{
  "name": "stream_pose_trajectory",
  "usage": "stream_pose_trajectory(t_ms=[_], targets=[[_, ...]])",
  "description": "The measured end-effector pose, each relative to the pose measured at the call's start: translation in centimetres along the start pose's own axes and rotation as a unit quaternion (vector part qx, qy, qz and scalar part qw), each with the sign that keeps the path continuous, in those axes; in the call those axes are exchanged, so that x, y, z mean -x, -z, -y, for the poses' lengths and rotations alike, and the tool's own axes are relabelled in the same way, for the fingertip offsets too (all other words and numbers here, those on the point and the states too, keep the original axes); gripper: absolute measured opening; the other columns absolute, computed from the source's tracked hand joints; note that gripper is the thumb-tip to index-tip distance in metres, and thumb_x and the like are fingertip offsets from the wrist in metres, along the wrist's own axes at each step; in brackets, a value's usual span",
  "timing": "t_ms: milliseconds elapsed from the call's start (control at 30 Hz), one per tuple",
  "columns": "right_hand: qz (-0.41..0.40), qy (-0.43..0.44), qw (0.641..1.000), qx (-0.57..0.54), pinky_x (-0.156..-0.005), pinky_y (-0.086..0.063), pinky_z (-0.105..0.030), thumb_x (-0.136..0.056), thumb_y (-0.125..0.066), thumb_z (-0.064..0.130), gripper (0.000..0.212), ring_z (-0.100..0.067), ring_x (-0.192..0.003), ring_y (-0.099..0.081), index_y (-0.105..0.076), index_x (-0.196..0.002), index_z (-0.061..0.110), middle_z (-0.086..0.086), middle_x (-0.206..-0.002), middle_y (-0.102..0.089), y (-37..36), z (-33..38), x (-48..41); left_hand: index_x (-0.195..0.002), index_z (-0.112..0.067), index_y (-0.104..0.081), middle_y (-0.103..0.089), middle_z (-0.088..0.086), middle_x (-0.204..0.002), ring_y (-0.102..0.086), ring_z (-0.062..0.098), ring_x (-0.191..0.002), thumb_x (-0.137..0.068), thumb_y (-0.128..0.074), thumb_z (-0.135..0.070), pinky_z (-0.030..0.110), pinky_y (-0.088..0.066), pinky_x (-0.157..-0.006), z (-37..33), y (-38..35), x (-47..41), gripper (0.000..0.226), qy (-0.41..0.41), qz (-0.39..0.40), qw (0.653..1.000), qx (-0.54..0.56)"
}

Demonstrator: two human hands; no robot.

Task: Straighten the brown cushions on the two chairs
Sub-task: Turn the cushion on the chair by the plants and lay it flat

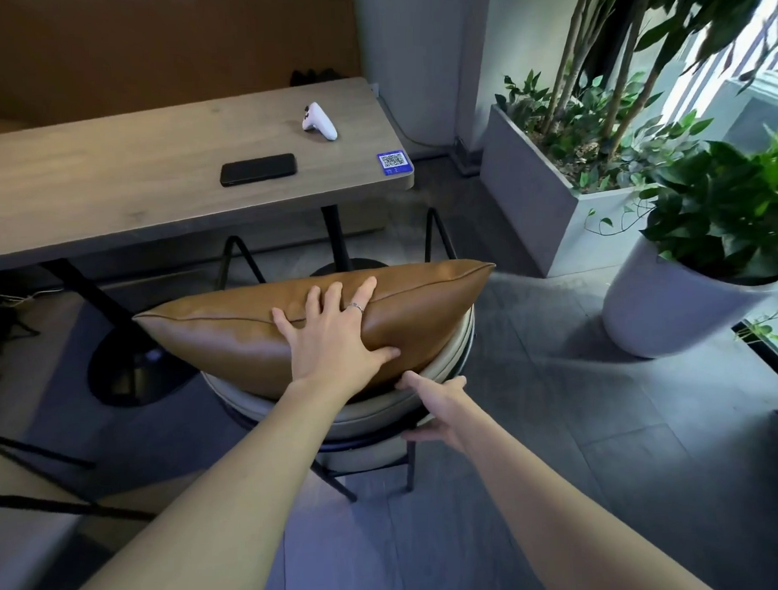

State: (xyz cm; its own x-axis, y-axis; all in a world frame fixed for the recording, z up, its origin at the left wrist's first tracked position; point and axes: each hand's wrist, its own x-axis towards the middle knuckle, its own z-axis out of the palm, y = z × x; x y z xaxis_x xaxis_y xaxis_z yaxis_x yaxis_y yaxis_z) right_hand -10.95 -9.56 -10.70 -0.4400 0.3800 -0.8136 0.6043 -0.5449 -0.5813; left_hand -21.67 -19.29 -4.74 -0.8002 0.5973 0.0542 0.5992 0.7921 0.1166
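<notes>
Phone (258,169) flat on table (110,181) near front edge; white controller (319,120) & QR tag (394,162) toward its right end, tag at front-right corner. Brown cushion (230,340) standing on edge atop chair (382,409), tilted, right corner higher, overhanging seat at left. Left hand (331,336) spread flat, pressed on cushion face, ring on one finger. Right hand (439,407) w/ fingers loosely apart, gripping chair's seat rim under cushion. Planters (529,192) w/ greenery far right on floor.

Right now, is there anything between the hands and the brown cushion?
Nothing visible. The left hand lies flat on the cushion; the right hand holds the chair edge just under it.
</notes>
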Motion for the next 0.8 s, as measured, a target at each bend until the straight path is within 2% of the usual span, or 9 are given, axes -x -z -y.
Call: stream_pose_trajectory(t_ms=[67, 133, 200, 300, 367, 500, 633, 800], targets=[[0.004, 0.003, 1.0, 0.006, -0.073, -0.066, -0.047, -0.079, -0.081, 0.026, 0.113, -0.041, -0.084, -0.07, -0.002, -0.159, 0.028, -0.015, -0.156, -0.036, 0.2, 0.6, -0.5, -0.157, -0.047, -0.01, -0.025, 0.0, -0.165, -0.013, 0.028, -0.154, -0.077, -0.058, -0.08, 0.071, -0.006, -0.116, -0.3, -0.2, -0.3, 0.099, 0.004, -0.01, 1.0, -0.003], [0.003, 0.01, 1.0, 0.002, -0.077, -0.065, -0.05, -0.08, -0.08, 0.024, 0.112, -0.037, -0.078, -0.065, -0.002, -0.16, 0.027, -0.013, -0.159, -0.032, 0.1, 1.4, -1.1, -0.157, -0.047, -0.009, -0.025, 0.001, -0.166, -0.014, 0.029, -0.154, -0.078, -0.057, -0.081, 0.071, -0.006, -0.115, -0.4, -0.3, -0.9, 0.098, 0.012, -0.014, 1.0, -0.008], [0.0, 0.019, 1.0, 0.004, -0.075, -0.065, -0.05, -0.08, -0.08, 0.024, 0.111, -0.037, -0.082, -0.066, -0.003, -0.16, 0.026, -0.012, -0.158, -0.033, -0.2, 2.2, -1.9, -0.157, -0.047, -0.009, -0.024, 0.001, -0.166, -0.014, 0.029, -0.154, -0.078, -0.056, -0.081, 0.071, -0.006, -0.115, -0.1, -0.4, -1.8, 0.098, 0.018, -0.014, 1.0, -0.01], [-0.003, 0.024, 1.0, 0.008, -0.069, -0.065, -0.052, -0.077, -0.081, 0.025, 0.115, -0.044, -0.103, -0.064, -0.001, -0.16, 0.028, -0.012, -0.155, -0.036, -0.9, 3.6, -2.9, -0.157, -0.046, -0.009, -0.025, 0.002, -0.165, -0.014, 0.03, -0.154, -0.078, -0.056, -0.081, 0.072, -0.007, -0.115, 0.5, -0.4, -3.6, 0.098, 0.026, -0.015, 1.0, -0.009], [-0.002, 0.022, 1.0, 0.014, -0.069, -0.065, -0.054, -0.077, -0.081, 0.026, 0.116, -0.046, -0.109, -0.063, 0.0, -0.161, 0.027, -0.014, -0.155, -0.037, -1.3, 4.7, -3.5, -0.157, -0.046, -0.01, -0.024, 0.002, -0.166, -0.013, 0.03, -0.154, -0.079, -0.055, -0.081, 0.073, -0.007, -0.114, 0.7, -0.6, -4.7, 0.097, 0.032, -0.017, 0.999, -0.011], [0.01, 0.013, 0.999, 0.035, -0.075, -0.064, -0.055, -0.08, -0.079, 0.027, 0.12, -0.047, -0.108, -0.065, 0.01, -0.161, 0.026, -0.017, -0.155, -0.038, -1.4, 5.9, -4.1, -0.157, -0.046, -0.009, -0.023, 0.003, -0.166, -0.012, 0.03, -0.155, -0.079, -0.056, -0.08, 0.073, -0.006, -0.114, 1.0, -0.9, -6.2, 0.098, 0.041, -0.013, 0.999, -0.012], [0.023, 0.004, 0.998, 0.057, -0.069, -0.064, -0.051, -0.08, -0.077, 0.032, 0.12, -0.046, -0.094, -0.072, 0.013, -0.16, 0.026, -0.021, -0.152, -0.044, -1.3, 6.0, -4.1, -0.157, -0.046, -0.008, -0.022, 0.002, -0.167, -0.012, 0.03, -0.155, -0.078, -0.055, -0.081, 0.072, -0.006, -0.115, 1.0, -1.1, -6.3, 0.098, 0.045, -0.017, 0.999, -0.016], [0.013, 0.004, 0.998, 0.061, -0.084, -0.061, -0.057, -0.084, -0.073, 0.039, 0.128, -0.047, -0.109, -0.066, 0.031, -0.157, 0.027, -0.022, -0.153, -0.045, -1.2, 5.5, -4.0, -0.158, -0.044, -0.009, -0.024, 0.002, -0.166, -0.014, 0.03, -0.154, -0.077, -0.055, -0.082, 0.071, -0.008, -0.116, 0.7, -0.6, -5.8, 0.1, 0.046, -0.001, 0.999, -0.023]])
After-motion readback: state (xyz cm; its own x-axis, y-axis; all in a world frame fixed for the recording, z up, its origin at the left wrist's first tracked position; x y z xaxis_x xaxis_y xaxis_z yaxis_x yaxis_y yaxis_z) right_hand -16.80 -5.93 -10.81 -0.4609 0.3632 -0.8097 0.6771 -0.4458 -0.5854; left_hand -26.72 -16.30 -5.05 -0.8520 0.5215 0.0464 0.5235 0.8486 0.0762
